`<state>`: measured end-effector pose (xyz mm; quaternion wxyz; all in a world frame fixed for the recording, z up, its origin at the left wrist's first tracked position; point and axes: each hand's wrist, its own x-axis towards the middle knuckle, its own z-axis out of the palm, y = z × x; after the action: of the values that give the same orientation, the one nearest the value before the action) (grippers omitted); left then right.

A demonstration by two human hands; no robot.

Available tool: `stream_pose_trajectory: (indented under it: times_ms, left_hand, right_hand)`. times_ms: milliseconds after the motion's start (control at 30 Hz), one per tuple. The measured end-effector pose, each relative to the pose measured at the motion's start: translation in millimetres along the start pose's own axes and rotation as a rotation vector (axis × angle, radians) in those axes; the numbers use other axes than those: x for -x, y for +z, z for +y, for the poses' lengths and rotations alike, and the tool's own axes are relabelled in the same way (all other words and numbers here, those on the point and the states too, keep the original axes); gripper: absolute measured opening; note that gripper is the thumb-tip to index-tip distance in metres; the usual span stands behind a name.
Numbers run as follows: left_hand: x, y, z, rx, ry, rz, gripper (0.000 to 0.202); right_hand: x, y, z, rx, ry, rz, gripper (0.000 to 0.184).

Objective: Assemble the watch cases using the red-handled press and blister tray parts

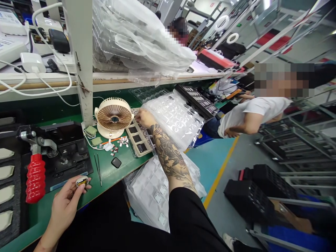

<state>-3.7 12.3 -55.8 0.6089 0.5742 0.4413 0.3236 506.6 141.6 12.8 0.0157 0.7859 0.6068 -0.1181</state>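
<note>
My left hand (64, 201) pinches a small rounded electronic device (82, 181) whose housing is open, baring yellowish parts inside. It is just above the green bench near the front edge. Stretched far forward, my right hand (145, 118) is at the back end of a beige compartment tray (134, 134) holding dark flat pieces. Those fingers are bent together; what is between them, if anything, is hidden. Tweezers (98, 169) and a black rounded cover (116, 162) lie between my hands. Small white and reddish parts (123, 141) are scattered by the fan (114, 119).
A toggle clamp with a red handle (36, 178) stands at left, beside a dark tray of pale pieces (6, 172). Clear plastic trays (173, 117) are stacked beyond my right arm; more stand below the bench edge. A person in a white shirt (252, 112) is at right.
</note>
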Motion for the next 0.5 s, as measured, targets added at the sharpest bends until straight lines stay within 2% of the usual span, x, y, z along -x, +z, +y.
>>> stream_pose_trajectory:
  times_ms: [100,200,333,433,500]
  left_hand:
    - [0.6,0.0,-0.8,0.002,-0.008,0.000,0.038]
    - [0.3,0.4,-0.9,-0.004,-0.010,-0.007,0.038]
    - [-1.6,3.0,3.6,0.032,-0.001,0.007,0.042]
    - [-2.2,5.0,8.5,0.099,0.000,0.037,0.037]
    - [-1.2,5.0,12.3,0.075,0.008,0.026,0.031]
  right_hand:
    - [0.4,6.0,-2.6,-0.063,0.028,0.044,0.032]
    - [1.8,10.5,-11.7,-0.107,0.120,0.110,0.034]
    - [9.3,4.6,-23.7,-0.150,0.239,0.205,0.036]
    - [31.1,-6.0,-30.5,-0.200,0.256,0.269,0.038]
    - [57.6,-7.6,-41.4,-0.253,0.239,0.296,0.038]
